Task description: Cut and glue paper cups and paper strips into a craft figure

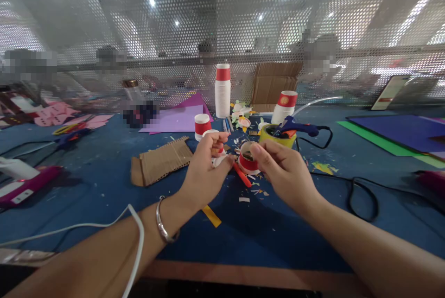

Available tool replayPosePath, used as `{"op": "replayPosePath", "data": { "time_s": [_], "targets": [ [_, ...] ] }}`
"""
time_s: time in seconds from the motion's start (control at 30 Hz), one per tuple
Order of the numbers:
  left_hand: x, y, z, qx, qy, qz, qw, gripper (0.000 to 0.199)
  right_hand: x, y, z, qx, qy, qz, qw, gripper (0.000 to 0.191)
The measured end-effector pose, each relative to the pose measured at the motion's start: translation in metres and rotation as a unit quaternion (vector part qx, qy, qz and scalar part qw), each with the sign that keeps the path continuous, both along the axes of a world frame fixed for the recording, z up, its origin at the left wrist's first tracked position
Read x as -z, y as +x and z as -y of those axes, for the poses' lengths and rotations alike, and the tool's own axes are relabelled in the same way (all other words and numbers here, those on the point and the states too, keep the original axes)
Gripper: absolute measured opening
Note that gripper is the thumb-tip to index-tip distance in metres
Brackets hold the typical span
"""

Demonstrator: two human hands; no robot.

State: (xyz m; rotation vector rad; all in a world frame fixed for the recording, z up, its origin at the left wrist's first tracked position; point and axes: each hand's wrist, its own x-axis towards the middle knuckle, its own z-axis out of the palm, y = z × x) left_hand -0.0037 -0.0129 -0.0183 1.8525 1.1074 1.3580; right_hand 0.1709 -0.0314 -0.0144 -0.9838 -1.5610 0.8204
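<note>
My left hand point(205, 163) is over the middle of the table, its fingers curved and its thumb apart from them, with nothing plainly between. Behind its fingers a red-and-white paper cup is partly hidden. My right hand point(285, 168) has thumb and fingers pinched together beside the rim of a short red paper cup point(248, 166). Whatever is in that pinch is too small to make out. The short cup has small dark bits inside. A red-orange pen-like stick point(242, 175) lies against it, among paper scraps point(244, 199).
Behind stand a tall stack of paper cups point(223, 98) and another cup stack point(288, 101). A blue glue gun point(299, 127) rests on a yellow tape roll point(269, 138). Corrugated cardboard point(165, 161) lies left; a white cable point(137, 233) crosses my left forearm. A black cord point(375, 205) loops at right.
</note>
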Motion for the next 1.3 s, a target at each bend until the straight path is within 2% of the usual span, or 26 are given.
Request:
{"op": "replayPosePath", "data": {
  "time_s": [0.13,0.2,0.27,0.33,0.43,0.57,0.63,0.73,0.83,1.0,1.2,1.23,1.3],
  "targets": [
    [-0.004,-0.01,-0.009,-0.034,0.077,-0.131,0.988,0.034,0.005,0.006,-0.008,0.023,-0.009,-0.053,0.998,0.045],
    [-0.006,-0.017,-0.017,-0.027,0.056,-0.17,0.984,0.032,0.006,0.008,-0.011,0.032,-0.002,-0.05,0.998,0.045],
    [-0.007,-0.022,-0.024,0.019,0.012,-0.226,0.974,0.025,0.006,0.008,-0.012,0.032,0.001,-0.048,0.998,0.045],
    [-0.006,-0.025,-0.029,0.052,-0.003,-0.307,0.95,0.023,0.005,0.008,-0.012,0.03,0.004,-0.049,0.998,0.045],
    [-0.001,-0.024,-0.028,0.074,0.054,-0.408,0.908,0.018,0.002,0.008,-0.011,0.033,0.012,-0.038,0.999,0.044],
    [0.003,-0.023,-0.024,0.064,0.097,-0.456,0.882,0.008,-0.002,0.009,-0.008,0.051,0.033,-0.003,0.998,0.045],
    [0.002,-0.024,-0.022,0.073,0.101,-0.442,0.888,0.004,-0.002,0.008,-0.007,0.05,0.027,0.01,0.998,0.044],
    [-0.005,-0.023,-0.017,0.079,0.113,-0.355,0.925,0.005,-0.003,0.007,-0.007,0.024,0.003,0.008,1.0,0.042],
    [-0.014,-0.019,-0.007,0.077,0.146,-0.26,0.952,0.017,-0.002,0.007,-0.008,0.018,0.004,0.005,1.0,0.042],
    [-0.024,-0.013,0.008,0.056,0.236,-0.246,0.939,0.01,0.0,0.007,-0.011,0.035,0.015,0.043,0.998,0.04],
    [-0.022,-0.009,0.013,0.043,0.317,-0.237,0.917,0.012,0.0,0.004,-0.012,0.008,0.005,0.025,1.0,0.028],
    [-0.022,-0.008,0.014,0.045,0.321,-0.222,0.92,0.015,-0.001,0.004,-0.011,0.004,0.0,0.019,1.0,0.029],
    [-0.021,-0.007,0.016,0.054,0.287,-0.155,0.944,0.03,0.0,0.004,-0.01,-0.004,-0.009,0.009,1.0,0.03]
  ]
}}
